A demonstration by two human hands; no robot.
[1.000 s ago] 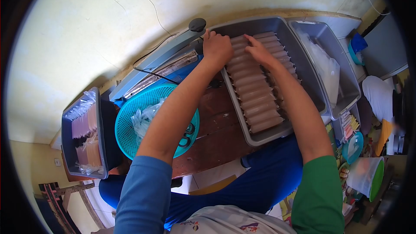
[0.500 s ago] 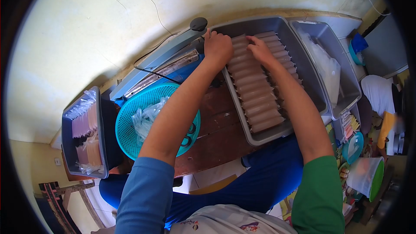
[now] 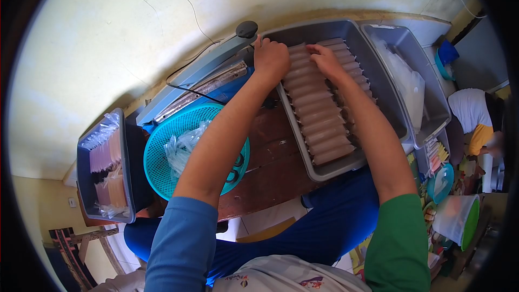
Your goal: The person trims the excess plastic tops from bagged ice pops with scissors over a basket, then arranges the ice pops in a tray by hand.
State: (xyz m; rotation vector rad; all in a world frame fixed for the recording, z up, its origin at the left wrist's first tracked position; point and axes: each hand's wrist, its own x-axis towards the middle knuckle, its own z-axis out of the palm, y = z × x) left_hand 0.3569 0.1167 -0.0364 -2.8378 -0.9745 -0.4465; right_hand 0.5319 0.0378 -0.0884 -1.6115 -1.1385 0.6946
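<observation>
Rows of brown-filled plastic tubes (image 3: pixel 321 119) lie stacked side by side in a large grey tub (image 3: pixel 319 174). At the far end of the nearer row, my left hand (image 3: pixel 272 58) is closed over the tub's left rim, its fingertips mostly hidden. Across from it my right hand (image 3: pixel 327 62) bends over the same row, thumb and fingers drawn together at the right end of the far tubes. The farthest tubes of this row lie between my two hands. A second row of tubes runs under and beyond my right wrist.
An impulse sealer (image 3: pixel 200 67) leans by the wall, left of the tub. A turquoise basket (image 3: pixel 157 154) holds clear bags and scissors. Left stands a dark bin (image 3: pixel 128 184) of pink and orange packs; right, another grey tub (image 3: pixel 440 116) with plastic sheets. A person (image 3: pixel 476 111) is at far right.
My hands stay almost in place; the right one shifts very slightly at the far tubes. The person at far right has moved an arm.
</observation>
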